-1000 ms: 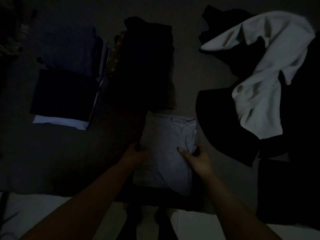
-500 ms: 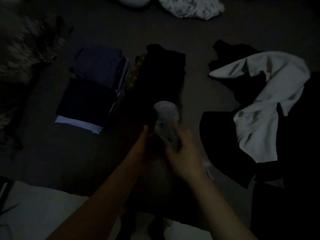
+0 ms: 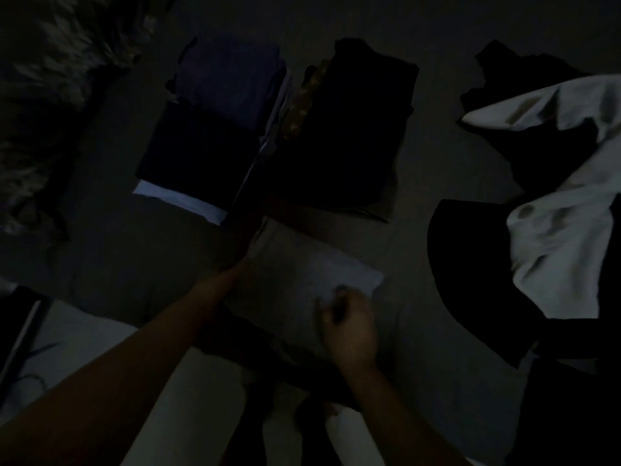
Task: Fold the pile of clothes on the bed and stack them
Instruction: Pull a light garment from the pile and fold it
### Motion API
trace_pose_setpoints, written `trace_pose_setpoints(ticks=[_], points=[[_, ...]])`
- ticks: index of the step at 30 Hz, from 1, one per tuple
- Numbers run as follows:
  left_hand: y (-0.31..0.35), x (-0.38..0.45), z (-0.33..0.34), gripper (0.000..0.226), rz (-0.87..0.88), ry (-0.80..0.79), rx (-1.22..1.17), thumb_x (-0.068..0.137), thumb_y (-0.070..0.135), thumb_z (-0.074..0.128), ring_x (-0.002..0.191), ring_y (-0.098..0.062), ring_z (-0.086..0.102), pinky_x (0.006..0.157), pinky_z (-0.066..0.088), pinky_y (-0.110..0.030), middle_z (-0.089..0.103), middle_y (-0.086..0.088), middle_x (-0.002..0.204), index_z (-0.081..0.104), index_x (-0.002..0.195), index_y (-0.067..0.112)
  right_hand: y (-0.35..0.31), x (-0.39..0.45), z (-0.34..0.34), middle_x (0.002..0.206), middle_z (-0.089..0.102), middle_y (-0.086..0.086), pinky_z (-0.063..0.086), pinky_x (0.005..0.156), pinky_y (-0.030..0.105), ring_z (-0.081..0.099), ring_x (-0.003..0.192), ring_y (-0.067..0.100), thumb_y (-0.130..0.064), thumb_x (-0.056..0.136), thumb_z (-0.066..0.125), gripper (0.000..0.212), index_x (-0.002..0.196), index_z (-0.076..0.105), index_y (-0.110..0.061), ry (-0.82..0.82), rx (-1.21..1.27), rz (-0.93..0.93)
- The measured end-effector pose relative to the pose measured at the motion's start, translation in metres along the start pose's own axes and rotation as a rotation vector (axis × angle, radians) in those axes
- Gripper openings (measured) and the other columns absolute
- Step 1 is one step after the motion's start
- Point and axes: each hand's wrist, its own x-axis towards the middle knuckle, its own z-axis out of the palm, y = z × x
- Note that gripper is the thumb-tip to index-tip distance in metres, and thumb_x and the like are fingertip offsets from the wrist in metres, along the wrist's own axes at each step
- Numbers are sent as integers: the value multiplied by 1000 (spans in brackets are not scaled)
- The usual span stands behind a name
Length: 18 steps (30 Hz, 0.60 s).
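A folded pale grey garment (image 3: 302, 264) lies on the bed (image 3: 423, 156) in front of me. My right hand (image 3: 349, 326) is curled and grips its near right corner. My left hand (image 3: 247, 243) reaches along the garment's left edge; darkness hides its fingers. Beyond lie two folded stacks: a navy one (image 3: 215, 129) with a pale layer at the bottom, and a black one (image 3: 356, 129) to its right. At the right, a white garment (image 3: 564, 230) sprawls over loose black clothes (image 3: 470, 264).
The room is very dim. A patterned blanket (image 3: 40, 82) is bunched at the far left. The bed's near edge runs below my arms, with pale floor (image 3: 84, 351) beneath it. Bare sheet shows between the stacks and the loose pile.
Both hands lifted the grey garment off the bed, bunched it upright, and it now lies flat again as a folded rectangle. My left hand has moved to its left edge.
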Motion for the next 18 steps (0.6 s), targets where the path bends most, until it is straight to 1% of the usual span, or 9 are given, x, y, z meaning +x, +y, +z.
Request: trace_pose_setpoints(ticks=[1,2,5,8,10,12,14,16,18], points=[[10,0,4,50,52,4,63,90,31,59,117,-25,51,97,42,-31,52,-8,131,49,133,8,7,6,-12,112,62,15,39,94,29,56,107,30,-45,75,74,53,111,61,-7,167,38,116],[19,-1,9,47,72,-25,118,92,26,58,112,-23,52,86,44,-25,52,-6,126,48,133,4,17,12,-21,109,63,15,41,91,28,58,105,29,-47,71,77,57,107,62,-6,198,91,197],[40,-2,30,53,73,-22,178,91,20,59,116,-26,49,75,41,-17,47,-8,134,41,137,0,21,26,-27,110,69,7,52,87,26,65,99,18,-41,70,79,48,105,66,-10,-112,500,387],[28,18,41,58,24,-69,207,88,22,64,125,-29,47,85,39,-25,45,-15,139,41,137,0,21,35,-11,123,63,-7,47,100,38,60,111,13,-59,58,82,79,125,59,-23,-184,655,470],[19,25,44,54,10,-151,235,88,20,63,124,-29,48,87,40,-25,47,-15,139,44,135,0,19,37,0,131,56,-10,40,107,38,53,120,11,-62,58,80,88,132,52,-25,-201,629,416],[16,21,42,47,76,-176,307,92,24,60,124,-27,48,85,38,-20,51,-14,135,48,132,3,2,33,-2,132,51,-7,35,110,32,47,123,10,-39,78,74,65,132,48,-16,-226,539,321],[21,21,31,32,264,-101,488,92,39,56,111,-27,57,79,38,-15,64,-7,108,63,108,11,-10,36,-3,129,52,-2,32,105,20,45,123,10,-20,88,64,43,128,47,-17,-220,478,195],[36,22,12,28,445,32,525,88,45,56,83,-22,62,65,39,-20,61,2,75,59,80,18,-36,42,-4,128,52,-6,29,107,19,45,126,11,-22,91,59,32,121,46,-24,-180,437,83],[61,18,-12,19,576,119,370,89,36,61,71,-8,58,63,43,-18,61,6,72,59,83,19,-73,51,-5,134,50,-9,26,112,24,45,128,8,-33,92,56,38,128,47,-24,-112,453,-7]])
